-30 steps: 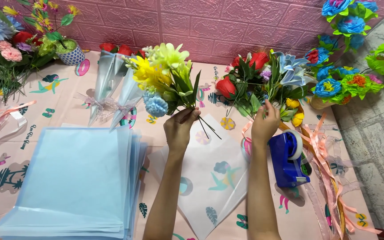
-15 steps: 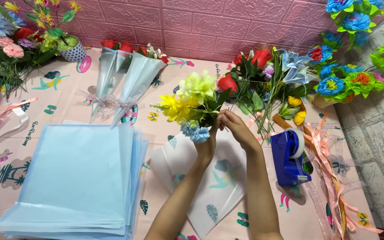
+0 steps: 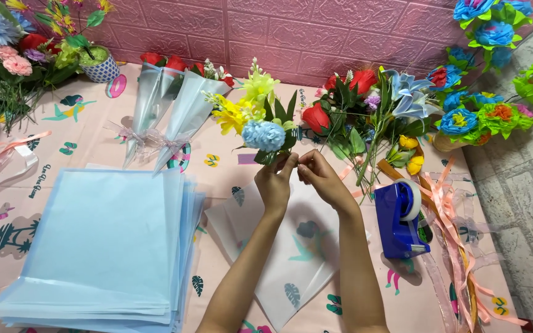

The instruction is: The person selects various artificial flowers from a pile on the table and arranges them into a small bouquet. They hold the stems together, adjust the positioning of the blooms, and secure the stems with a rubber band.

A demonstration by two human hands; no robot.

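Note:
My left hand point(image 3: 274, 180) grips the stems of a small bunch of artificial flowers point(image 3: 255, 117): yellow and pale green blooms, a light blue pompom bloom and dark green leaves. It holds the bunch upright above the table. My right hand point(image 3: 319, 176) meets it from the right, fingertips pinching at the stems just below the blue bloom. Under both hands lies a clear wrapping sheet point(image 3: 291, 246) spread on the pink patterned tablecloth point(image 3: 229, 163).
A thick stack of light blue sheets point(image 3: 103, 240) lies at left. Two wrapped cone bouquets point(image 3: 168, 111) lie behind it. Loose red, blue and yellow artificial flowers point(image 3: 371, 105) pile at right, beside a blue tape dispenser point(image 3: 399, 219) and pink ribbons point(image 3: 454, 246). Potted flowers point(image 3: 20, 49) stand far left.
The bunch has swung from leaning left to upright with the blue bloom facing me. My right hand came off the loose pile and closed in on the stems beside my left hand.

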